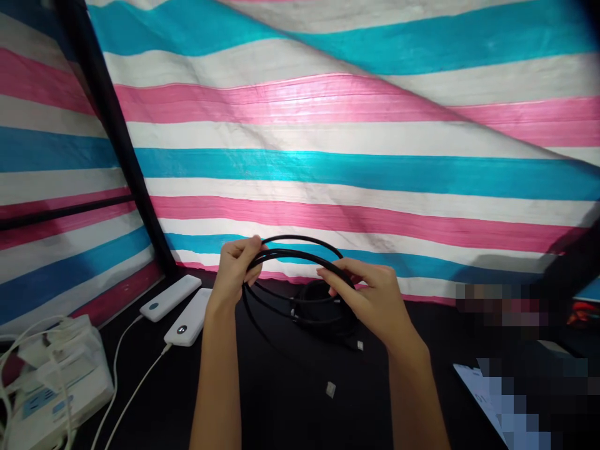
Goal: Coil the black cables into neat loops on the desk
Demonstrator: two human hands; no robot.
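Between my two hands a black cable (295, 252) is looped in several rounds, held up over the dark table. My left hand (238, 262) is closed on the left side of the loops, with the thumb on top. My right hand (370, 284) pinches their right side between thumb and fingers. Below and behind the loops, a second coil of black cable (319, 309) lies on the table, partly hidden. A light-coloured plug end (360, 345) shows near it. Closer to me is a small pale piece (330, 390), perhaps a connector.
Two white power banks (171, 298) with white cords lie at the left. A white power strip (60, 394) with tangled cords is at the near left. A lit screen (482, 400) is at the right, partly blurred. Striped sheeting (351, 137) hangs behind the black table (290, 419).
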